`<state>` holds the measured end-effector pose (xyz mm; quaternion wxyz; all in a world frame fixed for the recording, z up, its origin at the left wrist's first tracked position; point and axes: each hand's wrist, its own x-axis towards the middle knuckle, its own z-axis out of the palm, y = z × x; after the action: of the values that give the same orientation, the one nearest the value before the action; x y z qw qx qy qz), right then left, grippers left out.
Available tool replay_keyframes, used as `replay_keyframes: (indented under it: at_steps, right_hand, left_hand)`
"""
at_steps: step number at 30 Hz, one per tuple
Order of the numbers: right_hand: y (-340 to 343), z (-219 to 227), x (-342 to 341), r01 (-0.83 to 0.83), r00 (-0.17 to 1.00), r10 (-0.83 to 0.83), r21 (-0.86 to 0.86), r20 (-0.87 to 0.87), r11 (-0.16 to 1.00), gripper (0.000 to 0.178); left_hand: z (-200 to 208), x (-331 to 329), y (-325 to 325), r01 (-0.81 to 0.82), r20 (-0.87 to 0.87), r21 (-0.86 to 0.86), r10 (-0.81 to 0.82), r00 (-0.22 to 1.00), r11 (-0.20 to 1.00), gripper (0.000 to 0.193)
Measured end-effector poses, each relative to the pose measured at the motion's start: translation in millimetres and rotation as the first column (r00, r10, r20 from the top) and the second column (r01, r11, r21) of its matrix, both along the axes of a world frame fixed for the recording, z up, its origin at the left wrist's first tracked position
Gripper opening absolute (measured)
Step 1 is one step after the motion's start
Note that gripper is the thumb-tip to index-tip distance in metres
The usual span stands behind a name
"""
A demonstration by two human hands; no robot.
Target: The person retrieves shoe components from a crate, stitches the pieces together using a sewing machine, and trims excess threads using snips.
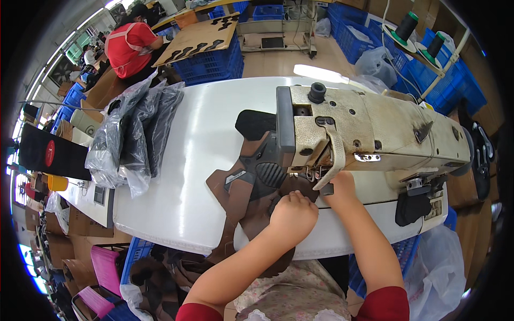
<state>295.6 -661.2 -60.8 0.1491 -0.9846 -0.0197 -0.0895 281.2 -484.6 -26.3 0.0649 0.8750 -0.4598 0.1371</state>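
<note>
A brown and black shoe upper [231,199] with a small grey label lies flat on the white sewing table, partly under the head of a beige sewing machine [385,131]. My left hand [293,215] is closed over its near right edge, with fingers curled close to the needle area. My right hand [342,191] is just right of the needle, beside the machine's curved metal lever [336,155]. Its fingertips are hidden behind the machine parts. The upper's brown edge hangs over the table's front, below my left forearm. The needle tip itself cannot be made out.
Plastic-wrapped dark pieces [140,134] lie on the table's left. A black piece [412,207] sits at its right end. Thread cones [406,28] stand back right. Blue crates [211,63] and a person in red [128,48] are beyond. Brown pieces [155,286] fill a crate below.
</note>
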Motion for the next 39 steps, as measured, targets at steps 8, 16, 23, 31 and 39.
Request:
replay_keyframes:
  at_steps: [8, 16, 23, 31, 39]
  right_hand:
    - [-2.9, 8.8, -2.4, -0.051, 0.998, 0.048, 0.072, 0.051, 0.996, 0.01]
    - [1.9, 32.7, -14.4, -0.28, 0.96, 0.277, -0.077, -0.049, 0.957, 0.007]
    - [32.1, 53.3, -31.2, -0.18, 0.983, 0.184, -0.129, 0.018, 0.975, 0.009]
    - [25.4, 41.4, -30.4, -0.369, 0.916, 0.397, -0.264, 0.058, 0.891, 0.012]
    - [15.1, 39.0, -27.4, -0.346, 0.921, 0.375, -0.217, 0.109, 0.913, 0.013]
  left_hand:
    - [-3.5, 3.1, 5.7, 0.033, 0.005, -0.041, -0.033, 0.999, 0.999, 0.026]
    - [29.7, 37.9, 55.5, 0.252, -0.218, 0.098, -0.226, 0.949, 0.963, 0.027]
    - [19.9, 23.3, 51.3, -0.046, 0.004, 0.236, 0.047, 0.999, 0.971, 0.034]
    - [24.4, 17.5, 41.5, -0.117, 0.044, 0.223, 0.11, 0.993, 0.968, 0.046]
    - [31.7, 35.7, 38.0, -0.06, 0.033, 0.222, 0.055, 0.998, 0.973, 0.037]
